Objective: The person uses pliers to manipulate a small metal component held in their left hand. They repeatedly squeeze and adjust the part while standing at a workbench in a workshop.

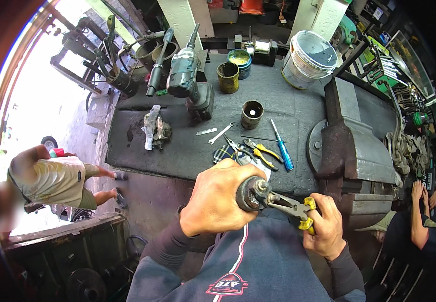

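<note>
My left hand (218,199) grips a dark cylindrical metal part (248,200) with a bolt-like fitting at its center. My right hand (322,226) is closed on yellow-handled pliers (292,207), their jaws at the part's top. Just beyond my hands on the dark bench (145,146) lie a plaid cloth (223,154), another pair of yellow-handled pliers (262,151), a blue screwdriver (284,151) and a small spanner (219,133). A small dark can (252,114) stands behind them.
A cordless impact tool (182,75), crumpled rag (152,126), paint cans (228,76) and white bucket (308,63) occupy the bench. A large vise (361,146) is at the right. A person (57,183) stands at far left; another person's arms (419,221) show at far right.
</note>
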Demonstrator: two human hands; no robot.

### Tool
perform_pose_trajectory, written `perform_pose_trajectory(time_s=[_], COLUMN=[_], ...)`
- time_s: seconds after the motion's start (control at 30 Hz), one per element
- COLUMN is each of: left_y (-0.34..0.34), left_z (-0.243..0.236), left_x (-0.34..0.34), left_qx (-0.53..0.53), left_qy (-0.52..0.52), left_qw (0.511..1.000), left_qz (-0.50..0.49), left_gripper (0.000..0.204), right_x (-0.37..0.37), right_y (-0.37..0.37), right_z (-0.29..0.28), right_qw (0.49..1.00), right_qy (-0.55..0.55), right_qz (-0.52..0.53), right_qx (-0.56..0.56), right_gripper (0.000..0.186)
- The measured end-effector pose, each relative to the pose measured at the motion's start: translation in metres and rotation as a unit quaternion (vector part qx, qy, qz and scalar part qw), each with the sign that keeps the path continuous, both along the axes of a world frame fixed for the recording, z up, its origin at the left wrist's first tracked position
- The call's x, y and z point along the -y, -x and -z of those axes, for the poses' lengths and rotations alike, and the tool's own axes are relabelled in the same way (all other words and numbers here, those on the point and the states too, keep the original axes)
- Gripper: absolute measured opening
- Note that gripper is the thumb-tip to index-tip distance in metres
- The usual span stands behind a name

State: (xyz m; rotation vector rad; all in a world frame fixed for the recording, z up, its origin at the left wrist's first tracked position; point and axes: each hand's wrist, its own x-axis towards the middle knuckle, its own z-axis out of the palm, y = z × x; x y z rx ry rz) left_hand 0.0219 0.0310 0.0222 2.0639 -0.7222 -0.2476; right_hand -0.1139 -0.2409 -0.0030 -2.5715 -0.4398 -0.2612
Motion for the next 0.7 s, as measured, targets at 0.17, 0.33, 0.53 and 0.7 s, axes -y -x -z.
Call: perform_pose_trajectory(time_s=[0.17, 0.33, 0.53, 0.7], left_y=[-0.012, -0.028, -0.034, -0.028], left_z=[-0.01, -0.018, 0.003, 0.018], left_x=[-0.008, -0.01, -0.01, -0.011], left_qx=[-0.082, -0.205, -0.242, -0.372], left_qy=[-0.013, -0.064, 0.006, 0.093], left_qw=[0.991, 0.95, 0.924, 0.898], left_qz=[0.1, 0.226, 0.295, 0.217], left_gripper=[0.044, 0.049, 0.054, 0.05], right_x=[0.012, 0.02, 0.03, 0.023], right_y=[-0.008, -0.018, -0.022, -0.009], right_z=[0.001, -0.003, 0.0, -0.014], right_qw=[0.999, 0.996, 0.993, 0.997], right_qy=[0.0, -0.003, -0.001, -0.018], right_qz=[-0.043, -0.09, -0.111, -0.019], right_qx=[-0.006, -0.012, -0.036, -0.078], right_gripper=[0.041, 0.042, 0.045, 0.041])
